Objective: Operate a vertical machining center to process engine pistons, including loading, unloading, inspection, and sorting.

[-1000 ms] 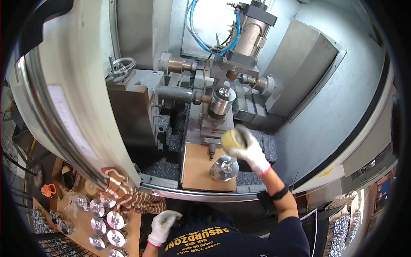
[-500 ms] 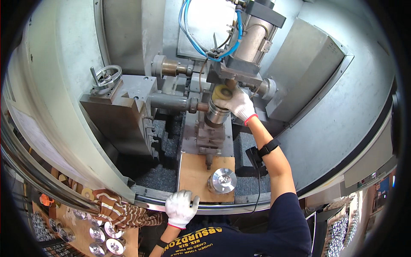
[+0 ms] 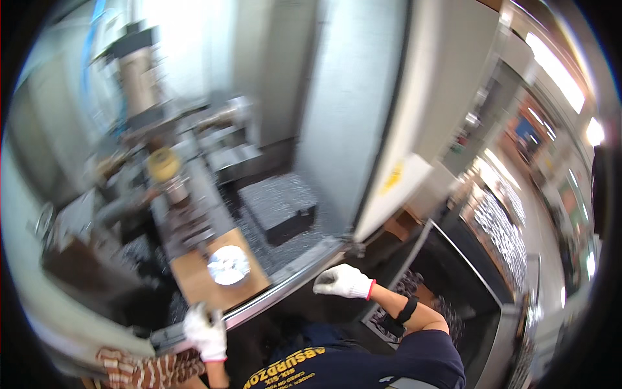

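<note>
- A brown-and-white striped cloth (image 3: 150,371) shows lower left
- A yellow patch (image 3: 391,177) marks a pale panel (image 3: 409,184)
- Small silvery metal parts (image 3: 500,223) lie heaped at right
- A white strip light (image 3: 554,71) glows upper right

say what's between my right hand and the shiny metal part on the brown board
From the metal part to the right hand, the head view shows a strip of brown board, then the metal sill.
</note>
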Action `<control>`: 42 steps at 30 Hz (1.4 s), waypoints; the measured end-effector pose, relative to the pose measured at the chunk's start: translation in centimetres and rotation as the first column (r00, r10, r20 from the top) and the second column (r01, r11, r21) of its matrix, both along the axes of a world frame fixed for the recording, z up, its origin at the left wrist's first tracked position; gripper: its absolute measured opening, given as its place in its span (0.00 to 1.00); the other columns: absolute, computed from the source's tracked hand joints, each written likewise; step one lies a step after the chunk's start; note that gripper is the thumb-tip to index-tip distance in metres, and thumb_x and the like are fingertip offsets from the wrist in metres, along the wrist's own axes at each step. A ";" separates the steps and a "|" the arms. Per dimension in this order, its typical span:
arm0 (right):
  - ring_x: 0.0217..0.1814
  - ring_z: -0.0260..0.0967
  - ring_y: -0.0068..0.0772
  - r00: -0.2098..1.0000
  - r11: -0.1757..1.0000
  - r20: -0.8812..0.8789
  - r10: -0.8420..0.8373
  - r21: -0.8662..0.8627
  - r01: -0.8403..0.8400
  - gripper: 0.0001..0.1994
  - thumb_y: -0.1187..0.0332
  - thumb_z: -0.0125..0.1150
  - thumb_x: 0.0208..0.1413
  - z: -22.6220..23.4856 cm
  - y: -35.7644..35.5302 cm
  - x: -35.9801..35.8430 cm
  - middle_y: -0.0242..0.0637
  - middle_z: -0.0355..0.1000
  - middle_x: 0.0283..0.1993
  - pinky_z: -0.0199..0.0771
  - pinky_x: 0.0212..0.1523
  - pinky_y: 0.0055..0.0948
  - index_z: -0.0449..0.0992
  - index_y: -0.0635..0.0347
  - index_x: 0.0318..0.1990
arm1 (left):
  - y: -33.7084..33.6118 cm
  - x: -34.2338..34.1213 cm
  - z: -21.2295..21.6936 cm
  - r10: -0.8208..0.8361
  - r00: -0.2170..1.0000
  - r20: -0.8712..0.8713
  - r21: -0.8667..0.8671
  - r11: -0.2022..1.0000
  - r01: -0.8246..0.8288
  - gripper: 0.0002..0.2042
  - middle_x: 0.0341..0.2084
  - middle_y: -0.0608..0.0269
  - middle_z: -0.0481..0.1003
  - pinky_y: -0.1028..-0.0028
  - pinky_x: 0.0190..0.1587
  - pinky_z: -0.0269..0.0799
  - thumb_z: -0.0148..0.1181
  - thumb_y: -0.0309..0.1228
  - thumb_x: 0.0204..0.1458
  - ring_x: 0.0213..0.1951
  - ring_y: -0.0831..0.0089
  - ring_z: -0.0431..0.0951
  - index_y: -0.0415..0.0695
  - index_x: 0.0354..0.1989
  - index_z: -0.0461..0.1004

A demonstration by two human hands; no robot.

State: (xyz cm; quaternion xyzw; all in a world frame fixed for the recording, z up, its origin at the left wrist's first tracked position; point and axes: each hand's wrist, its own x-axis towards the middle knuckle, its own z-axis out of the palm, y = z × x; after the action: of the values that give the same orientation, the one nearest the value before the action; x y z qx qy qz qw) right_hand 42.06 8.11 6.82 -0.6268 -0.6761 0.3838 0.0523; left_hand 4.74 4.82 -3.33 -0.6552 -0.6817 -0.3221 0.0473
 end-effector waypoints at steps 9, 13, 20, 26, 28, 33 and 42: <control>0.23 0.56 0.13 0.409 -0.302 -0.887 -0.213 0.458 0.836 0.17 0.66 0.61 0.62 15.6 4.2 27.5 0.22 0.65 0.19 0.55 0.23 0.22 0.76 0.66 0.22 | 4.0 3.8 3.7 -0.045 0.990 0.133 -0.203 0.977 0.071 0.38 0.61 0.47 0.67 0.58 0.61 0.65 0.73 0.30 0.36 0.60 0.48 0.69 0.42 0.61 0.67; 0.22 0.58 0.14 0.284 -0.216 -0.957 0.063 0.264 0.940 0.11 0.67 0.62 0.61 15.4 9.0 28.4 0.24 0.68 0.21 0.57 0.23 0.20 0.80 0.67 0.33 | 7.8 6.9 6.4 -0.018 0.993 0.119 -0.402 0.913 0.064 0.51 0.62 0.45 0.64 0.57 0.60 0.69 0.78 0.40 0.29 0.59 0.46 0.70 0.47 0.68 0.58; 0.14 0.51 0.14 0.238 0.175 -0.907 -0.348 0.186 0.967 0.15 0.65 0.61 0.61 1.7 1.4 25.5 0.23 0.58 0.14 0.44 0.16 0.22 0.72 0.60 0.23 | 11.6 8.2 6.5 0.010 1.000 0.009 -0.579 0.815 -0.003 0.55 0.59 0.41 0.68 0.58 0.59 0.70 0.77 0.46 0.24 0.58 0.47 0.71 0.47 0.69 0.59; 0.11 0.45 0.12 0.236 0.414 -0.822 -0.518 0.001 0.910 0.19 0.65 0.60 0.62 -7.0 -2.7 22.5 0.20 0.53 0.12 0.40 0.13 0.21 0.63 0.51 0.18 | 8.3 10.8 9.4 0.189 0.973 0.135 -0.388 0.913 -0.124 0.52 0.52 0.45 0.70 0.59 0.57 0.72 0.80 0.46 0.24 0.54 0.50 0.74 0.45 0.65 0.63; 0.11 0.46 0.13 0.311 0.530 -0.779 -0.545 -0.032 0.848 0.19 0.66 0.60 0.61 -8.6 -3.6 20.6 0.21 0.53 0.12 0.42 0.12 0.21 0.63 0.52 0.18 | 4.1 10.8 10.5 0.230 0.925 0.303 -0.232 0.959 -0.163 0.56 0.53 0.47 0.69 0.61 0.58 0.72 0.82 0.44 0.23 0.54 0.52 0.74 0.44 0.68 0.59; 0.10 0.50 0.17 0.398 0.735 -0.685 -0.610 -0.303 0.606 0.12 0.67 0.61 0.59 -10.0 -3.6 11.9 0.24 0.57 0.13 0.46 0.12 0.23 0.71 0.59 0.24 | -7.4 12.1 16.0 0.248 0.884 0.397 -0.043 0.967 -0.252 0.61 0.52 0.49 0.67 0.59 0.57 0.71 0.81 0.36 0.22 0.53 0.52 0.72 0.45 0.72 0.51; 0.12 0.53 0.20 0.692 0.891 -0.719 -0.067 -0.355 -0.283 0.16 0.66 0.61 0.59 -7.2 -6.9 -10.9 0.28 0.60 0.14 0.49 0.14 0.25 0.69 0.58 0.20 | -28.4 10.1 14.4 -0.379 -0.255 0.890 0.190 0.815 -0.547 0.48 0.54 0.54 0.72 0.66 0.60 0.68 0.62 0.20 0.38 0.55 0.63 0.75 0.41 0.73 0.49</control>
State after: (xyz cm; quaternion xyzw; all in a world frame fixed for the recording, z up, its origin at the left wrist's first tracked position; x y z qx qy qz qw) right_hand 31.15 1.21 -0.39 -0.3809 -0.5338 0.7410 0.1445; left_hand 14.89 -23.53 11.11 -0.0291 -0.3588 -0.8853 -0.2942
